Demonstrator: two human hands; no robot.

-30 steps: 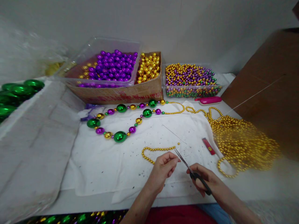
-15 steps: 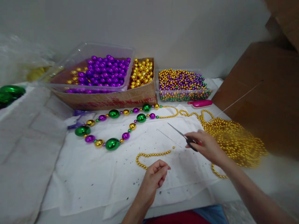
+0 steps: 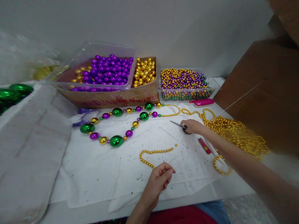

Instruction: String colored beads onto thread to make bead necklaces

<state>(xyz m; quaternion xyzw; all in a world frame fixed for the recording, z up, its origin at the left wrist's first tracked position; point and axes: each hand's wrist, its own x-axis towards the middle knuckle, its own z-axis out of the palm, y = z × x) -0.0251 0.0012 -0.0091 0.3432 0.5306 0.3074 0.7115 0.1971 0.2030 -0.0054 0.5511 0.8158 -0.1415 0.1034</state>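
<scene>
My left hand (image 3: 161, 179) is closed in a pinch over the white cloth (image 3: 93, 174). What its fingertips hold is too fine to make out. A short strand of gold beads (image 3: 157, 151) runs up to the hand and passes out of sight behind it; a single gold bead (image 3: 176, 145) lies just off its far end. Farther out, my right hand (image 3: 195, 127) is closed on the dark handles of a pair of scissors (image 3: 177, 123), low over the cloth, blades pointing left. Between the hands lies a thin straight needle-like piece (image 3: 171, 135).
A necklace of green, purple and gold beads (image 3: 116, 141) lies left. Behind stand a clear tub (image 3: 93, 84), a cardboard box (image 3: 112, 99) and a tub of small mixed beads (image 3: 187, 94). Gold bead strands (image 3: 238, 133), a pink case (image 3: 203, 102) and a red flat piece (image 3: 204, 146) are right.
My right hand has moved away from me and slightly left with the scissors, now lower and flatter, uncovering the red piece. The left hand keeps its pinch; the view has shifted a little.
</scene>
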